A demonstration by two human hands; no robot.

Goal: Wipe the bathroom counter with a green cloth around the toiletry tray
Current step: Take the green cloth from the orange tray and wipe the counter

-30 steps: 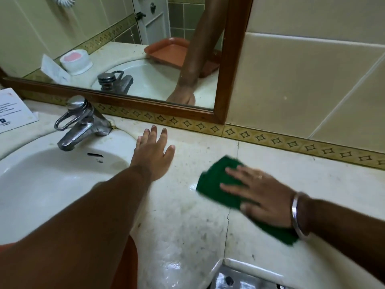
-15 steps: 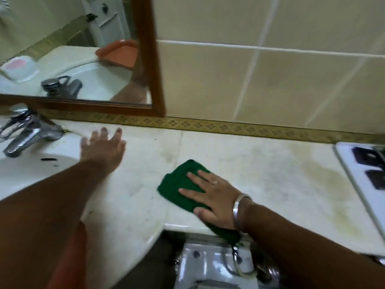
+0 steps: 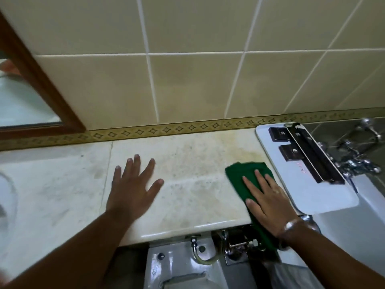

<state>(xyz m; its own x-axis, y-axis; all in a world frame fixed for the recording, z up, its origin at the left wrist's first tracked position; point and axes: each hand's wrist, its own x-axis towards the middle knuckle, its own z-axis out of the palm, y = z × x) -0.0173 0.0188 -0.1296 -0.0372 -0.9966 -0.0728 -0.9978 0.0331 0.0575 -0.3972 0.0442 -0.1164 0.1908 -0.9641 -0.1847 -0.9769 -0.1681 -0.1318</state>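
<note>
A dark green cloth [image 3: 238,178] lies flat on the pale stone counter [image 3: 193,190] near its right end, one corner hanging over the front edge. My right hand [image 3: 265,202] presses down on the cloth with fingers spread; a metal bangle sits on the wrist. My left hand [image 3: 133,189] rests flat on the bare counter to the left, fingers apart, holding nothing. A white toiletry tray [image 3: 312,184] with black packets and a long black strip lies just right of the cloth, almost touching it.
A wood-framed mirror [image 3: 35,80] fills the upper left above a patterned tile border [image 3: 166,130]. The white sink rim [image 3: 6,190] shows at far left. Chrome taps [image 3: 358,161] stand past the tray. A toilet cistern and hose [image 3: 198,259] sit below the counter's front edge.
My right hand has slid the cloth rightward along the counter up to the tray. My left hand has moved right too, off the sink edge. The view has swung right; the faucet is out of frame.
</note>
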